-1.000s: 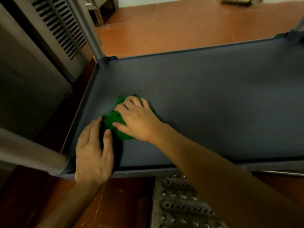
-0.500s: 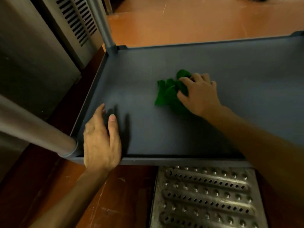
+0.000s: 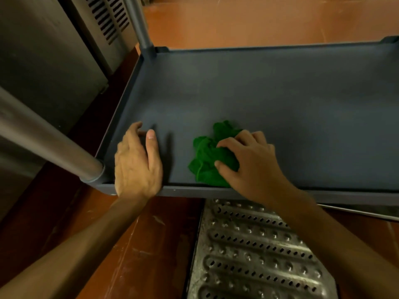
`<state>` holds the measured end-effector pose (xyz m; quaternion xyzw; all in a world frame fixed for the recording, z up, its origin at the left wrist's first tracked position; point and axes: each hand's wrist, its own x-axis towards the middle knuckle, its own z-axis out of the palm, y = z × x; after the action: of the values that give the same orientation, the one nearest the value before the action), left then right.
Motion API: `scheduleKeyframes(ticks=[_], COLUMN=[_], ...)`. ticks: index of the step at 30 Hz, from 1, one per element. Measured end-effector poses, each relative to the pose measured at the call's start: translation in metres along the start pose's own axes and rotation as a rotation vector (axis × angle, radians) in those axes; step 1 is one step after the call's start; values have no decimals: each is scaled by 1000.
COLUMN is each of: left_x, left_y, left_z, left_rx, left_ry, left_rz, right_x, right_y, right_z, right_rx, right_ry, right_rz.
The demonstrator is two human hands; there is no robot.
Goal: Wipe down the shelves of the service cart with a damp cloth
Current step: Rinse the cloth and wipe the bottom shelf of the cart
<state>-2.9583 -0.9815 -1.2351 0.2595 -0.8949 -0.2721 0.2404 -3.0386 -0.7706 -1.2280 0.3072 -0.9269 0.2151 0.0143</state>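
A crumpled green cloth (image 3: 207, 160) lies on the dark grey cart shelf (image 3: 280, 100), close to the shelf's near rim. My right hand (image 3: 250, 162) presses on the cloth's right side, fingers curled over it and thumb dug into its folds. My left hand (image 3: 136, 162) rests flat on the shelf's near left corner, fingers straight, heel over the rim. It is a hand's width left of the cloth.
Metal cart posts stand at the near left corner (image 3: 54, 143) and the far left corner (image 3: 138, 24). A steel cabinet with vent slots (image 3: 64, 50) flanks the cart on the left. A perforated metal floor grate (image 3: 254, 255) lies below the near rim on the orange floor.
My right hand first swept the cloth from the near left corner out to the middle of the shelf, then drew it back toward the near rim. My left hand stayed at the corner.
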Motion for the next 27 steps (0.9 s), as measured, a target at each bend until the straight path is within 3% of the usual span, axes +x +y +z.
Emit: scheduleKeyframes(ticks=[9,15,22,25,27], left_x=[3,14,-20,-28,-32], left_y=[2,-3,57,89,108], left_z=[1,-2,-48,-89,-119], left_rx=[39,35,-392,-515,-472], left_ry=[-46,-130,-387,-549,-628], left_rz=[7,223,-93,-122,-120], right_x=[17,17,7,-4,-13], right_y=[-57,-74,-83,-87,-96], right_z=[19,26,-38,-84,-119], right_rx=[27,123,317,428,508], right_ry=[-54,16,-61,-20,-56], right_rz=[-52,32,257,248,293])
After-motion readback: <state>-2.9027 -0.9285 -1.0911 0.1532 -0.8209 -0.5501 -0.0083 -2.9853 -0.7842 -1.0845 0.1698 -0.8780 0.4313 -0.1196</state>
